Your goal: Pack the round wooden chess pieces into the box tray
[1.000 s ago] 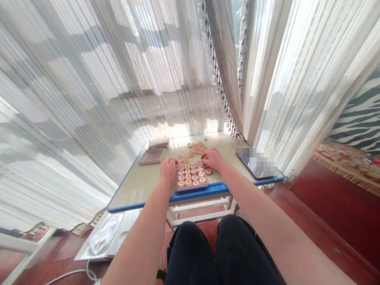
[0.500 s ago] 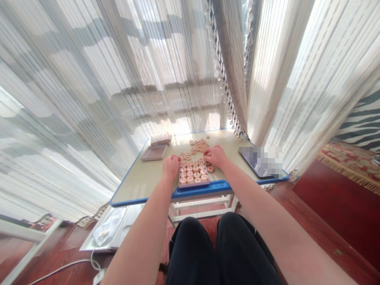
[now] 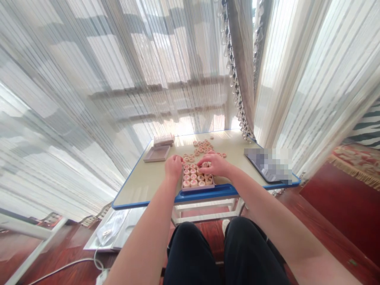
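Rows of round wooden xiangqi pieces [image 3: 194, 183] with red and dark characters fill a shallow light box [image 3: 198, 189] at the table's near edge. At the box's back left corner, my left hand [image 3: 174, 167] is closed, its fingertips pinched on the rim. My right hand [image 3: 216, 164] reaches over the back right of the box, fingers curled down round a piece among the rows; the fingers partly cover it. Behind the box lie several loose xiangqi pieces [image 3: 203, 147], with a few more just beyond my right hand.
A shallow empty tray-like lid [image 3: 157, 154] and a pale package [image 3: 164, 139] lie at the back left of the blue-edged table [image 3: 139, 178]. A tablet-like dark device [image 3: 258, 166], partly blurred, rests at the right. Sheer curtains [image 3: 133, 59] hang behind.
My right hand has moved from the loose pieces beside the box to over its pieces. My left hand stays at the back left corner. The view has shifted slightly.
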{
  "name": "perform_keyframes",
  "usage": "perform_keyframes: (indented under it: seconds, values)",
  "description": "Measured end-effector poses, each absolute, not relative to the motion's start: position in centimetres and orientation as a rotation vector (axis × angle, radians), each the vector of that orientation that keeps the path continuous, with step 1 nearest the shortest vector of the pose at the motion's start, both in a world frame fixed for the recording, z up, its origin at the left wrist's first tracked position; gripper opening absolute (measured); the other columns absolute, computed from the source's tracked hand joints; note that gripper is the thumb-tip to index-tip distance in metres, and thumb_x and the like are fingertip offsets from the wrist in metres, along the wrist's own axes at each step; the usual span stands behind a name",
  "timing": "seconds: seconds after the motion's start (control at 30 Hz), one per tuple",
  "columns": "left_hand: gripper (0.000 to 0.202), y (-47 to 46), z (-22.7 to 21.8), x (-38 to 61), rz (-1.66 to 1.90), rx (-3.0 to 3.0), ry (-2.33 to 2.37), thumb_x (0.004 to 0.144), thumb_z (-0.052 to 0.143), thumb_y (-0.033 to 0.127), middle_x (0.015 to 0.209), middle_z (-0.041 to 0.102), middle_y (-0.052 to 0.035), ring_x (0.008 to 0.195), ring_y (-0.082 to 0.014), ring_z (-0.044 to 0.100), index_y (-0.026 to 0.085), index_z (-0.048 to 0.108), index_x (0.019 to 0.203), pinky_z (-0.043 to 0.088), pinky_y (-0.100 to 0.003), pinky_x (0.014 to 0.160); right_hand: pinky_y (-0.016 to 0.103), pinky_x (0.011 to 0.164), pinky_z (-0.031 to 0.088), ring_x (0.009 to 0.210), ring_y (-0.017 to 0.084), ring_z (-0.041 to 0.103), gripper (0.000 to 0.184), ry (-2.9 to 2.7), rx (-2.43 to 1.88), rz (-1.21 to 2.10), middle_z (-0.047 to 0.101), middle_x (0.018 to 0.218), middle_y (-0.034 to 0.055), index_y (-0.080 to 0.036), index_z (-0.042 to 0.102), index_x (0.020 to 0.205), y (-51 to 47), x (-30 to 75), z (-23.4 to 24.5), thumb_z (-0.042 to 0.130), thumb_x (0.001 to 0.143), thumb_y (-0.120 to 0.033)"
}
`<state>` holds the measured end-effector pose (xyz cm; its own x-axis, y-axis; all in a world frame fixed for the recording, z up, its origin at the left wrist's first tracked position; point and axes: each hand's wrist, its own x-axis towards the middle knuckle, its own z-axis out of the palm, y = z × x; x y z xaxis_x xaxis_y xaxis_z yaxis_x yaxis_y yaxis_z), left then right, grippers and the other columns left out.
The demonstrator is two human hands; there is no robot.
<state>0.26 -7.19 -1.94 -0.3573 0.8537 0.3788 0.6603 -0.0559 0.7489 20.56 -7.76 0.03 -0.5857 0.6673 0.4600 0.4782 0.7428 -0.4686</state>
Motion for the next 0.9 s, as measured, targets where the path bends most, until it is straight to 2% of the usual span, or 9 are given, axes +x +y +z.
perform_keyframes:
  seconds: [0.2, 0.37, 0.63, 0.9]
  values:
    - [0.027, -7.09, -2.02, 0.25, 1.375, 1.636, 2.035, 0.07, 0.038, 0.026, 0.065, 0.067, -0.0062, 0.071, -0.0211, 0.06, 0.02, 0.059, 0.055, 0.039, -0.029, 0.064, 0.031, 0.09, 0.035, 0.082, 0.015, 0.058, 0.007, -2.393, -0.696, 0.405, 0.069, 0.084, 0.0, -0.022, 0.072, 0.075, -8.48, 20.44, 0.09, 0.067, 0.069, -0.02]
    - [0.027, -7.14, -2.17, 0.28, 1.355, 1.634, 2.068, 0.07, 0.039, 0.026, 0.064, 0.067, -0.0068, 0.069, -0.021, 0.059, 0.019, 0.06, 0.055, 0.039, -0.03, 0.064, 0.032, 0.092, 0.033, 0.086, 0.015, 0.058, 0.001, -2.421, -0.696, 0.373, 0.066, 0.089, 0.0011, -0.022, 0.071, 0.067, -8.5, 20.41, -0.41, 0.07, 0.067, -0.022]
    - [0.026, -7.31, -1.93, 0.47, 1.345, 1.616, 2.067, 0.07, 0.039, 0.025, 0.061, 0.066, -0.0062, 0.066, -0.021, 0.059, 0.019, 0.059, 0.053, 0.038, -0.03, 0.062, 0.031, 0.09, 0.034, 0.077, 0.014, 0.058, 0.008, -2.424, -0.704, 0.432, 0.069, 0.08, -0.0007, -0.022, 0.071, 0.07, -8.39, 20.72, -0.13, 0.065, 0.07, -0.018]
    - [0.026, -7.47, -1.92, 0.57, 1.357, 1.628, 2.049, 0.069, 0.039, 0.025, 0.062, 0.066, -0.0059, 0.068, -0.0209, 0.059, 0.019, 0.059, 0.053, 0.039, -0.03, 0.063, 0.03, 0.088, 0.036, 0.08, 0.015, 0.055, 0.007, -2.434, -0.697, 0.448, 0.068, 0.081, -0.0007, -0.023, 0.073, 0.069, -8.27, 20.88, -0.52, 0.066, 0.07, -0.021]
